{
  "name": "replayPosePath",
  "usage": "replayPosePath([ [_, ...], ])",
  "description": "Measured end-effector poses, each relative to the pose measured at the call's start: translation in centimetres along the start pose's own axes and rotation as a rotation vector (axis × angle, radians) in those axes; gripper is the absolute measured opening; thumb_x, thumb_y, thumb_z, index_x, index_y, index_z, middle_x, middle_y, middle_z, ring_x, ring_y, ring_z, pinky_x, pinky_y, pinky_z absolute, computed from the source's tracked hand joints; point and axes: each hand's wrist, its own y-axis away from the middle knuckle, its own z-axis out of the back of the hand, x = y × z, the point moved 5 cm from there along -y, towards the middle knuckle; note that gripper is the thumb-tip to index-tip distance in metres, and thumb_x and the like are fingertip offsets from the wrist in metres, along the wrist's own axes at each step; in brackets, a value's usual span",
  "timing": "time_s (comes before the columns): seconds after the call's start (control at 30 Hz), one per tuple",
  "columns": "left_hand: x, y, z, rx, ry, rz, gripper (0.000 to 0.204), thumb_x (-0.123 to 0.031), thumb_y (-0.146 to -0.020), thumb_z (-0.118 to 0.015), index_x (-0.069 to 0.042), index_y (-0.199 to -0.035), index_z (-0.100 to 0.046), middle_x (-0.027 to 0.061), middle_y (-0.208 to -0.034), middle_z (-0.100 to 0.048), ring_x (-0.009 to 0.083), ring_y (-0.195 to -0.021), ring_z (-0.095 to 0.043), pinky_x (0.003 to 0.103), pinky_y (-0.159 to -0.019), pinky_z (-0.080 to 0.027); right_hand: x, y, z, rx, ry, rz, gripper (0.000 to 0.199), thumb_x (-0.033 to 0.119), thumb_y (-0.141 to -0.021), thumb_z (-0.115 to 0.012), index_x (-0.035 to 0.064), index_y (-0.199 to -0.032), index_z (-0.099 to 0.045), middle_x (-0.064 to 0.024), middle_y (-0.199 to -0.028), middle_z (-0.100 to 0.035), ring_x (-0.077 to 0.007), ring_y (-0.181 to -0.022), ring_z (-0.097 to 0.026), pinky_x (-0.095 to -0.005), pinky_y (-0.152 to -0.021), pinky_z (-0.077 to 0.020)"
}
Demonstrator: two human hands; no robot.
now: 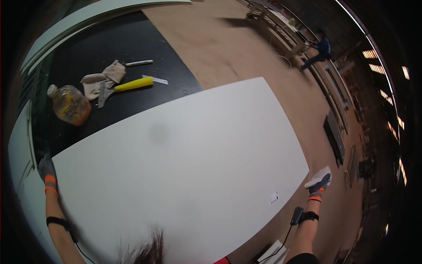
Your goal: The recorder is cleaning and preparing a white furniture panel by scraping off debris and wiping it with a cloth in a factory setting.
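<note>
A large white panel (184, 176) lies before me, with a small label (273, 198) near its right edge. My left hand (47, 169), in a grey glove with an orange cuff, is at the panel's left corner; its dark fingers blur into the black surface behind. Off the panel's right corner, my right hand (320, 184), gloved alike, is closed on a white cloth (319, 177). Beyond the panel, a yellow-handled scraper (134, 84) rests on a black board (127, 39) beside a crumpled beige glove (103, 79).
On the black board also stand a clear bottle (71, 105) with orange liquid, a white marker (139, 63) and a small metal blade (159, 80). A dark slab (335, 136) is at the right on the brown floor (198, 39). Another person (322, 48) works far off.
</note>
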Motion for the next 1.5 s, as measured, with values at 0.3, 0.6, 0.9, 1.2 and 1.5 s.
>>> replayPosePath([
  [0.3,-1.2,2.7,7.0,-0.275,-0.291,0.009,0.027,-0.033,-0.093,-0.052,-0.011,-0.086,-0.067,0.0093,-0.097,-0.065,0.0279,-0.103,-0.057,0.047,-0.105,-0.033,25.8,54.9,-46.2,1.732,-0.493,-0.087,0.055,0.044,-0.101,-0.044,0.0032,-0.137,-0.046,-0.0093,-0.131,-0.057,-0.0223,-0.120,-0.054,-0.0360,-0.104,-0.0414],
  [0.6,-3.9,4.4,8.9,-0.084,-0.040,0.133,0.025,-0.029,-0.092,-0.052,-0.012,-0.082,-0.067,0.0033,-0.095,-0.064,0.0228,-0.108,-0.053,0.047,-0.111,-0.026,34.3,90.4,-52.0,0.977,-0.074,1.974,0.070,0.036,-0.065,-0.077,0.0210,-0.130,-0.055,-0.0143,-0.149,-0.035,-0.0331,-0.137,-0.034,-0.0509,-0.111,-0.0265],
  [0.9,-4.5,2.5,7.6,-0.275,-0.061,-0.060,0.020,-0.027,-0.086,-0.058,-0.015,-0.074,-0.068,0.0072,-0.076,-0.066,0.0261,-0.079,-0.063,0.040,-0.076,-0.048,28.9,83.7,-44.9,1.190,0.106,1.850,0.088,0.033,-0.073,-0.075,0.0210,-0.148,-0.031,-0.0214,-0.155,-0.021,-0.0414,-0.143,-0.019,-0.0539,-0.113,-0.0216],
  [1.2,-6.1,-9.1,0.2,0.319,0.254,-0.305,0.075,-0.062,-0.094,-0.038,0.007,-0.088,-0.066,0.0264,-0.088,-0.066,0.0401,-0.084,-0.061,0.047,-0.080,-0.045,7.0,49.6,-14.1,0.130,0.602,0.819,0.088,0.032,-0.076,-0.076,0.0001,-0.146,-0.032,-0.0254,-0.151,-0.025,-0.0405,-0.137,-0.030,-0.0432,-0.112,-0.0309],
  [1.5,-35.0,-9.7,3.1,0.437,0.431,-0.910,0.070,-0.058,-0.095,-0.038,0.007,-0.095,-0.063,0.0255,-0.095,-0.063,0.0390,-0.089,-0.060,0.046,-0.084,-0.044,-5.9,51.3,-8.9,0.548,-0.387,-0.667,0.073,0.056,-0.084,-0.067,-0.0010,-0.128,-0.053,-0.0133,-0.112,-0.065,-0.0222,-0.092,-0.066,-0.0378,-0.078,-0.0563],
])
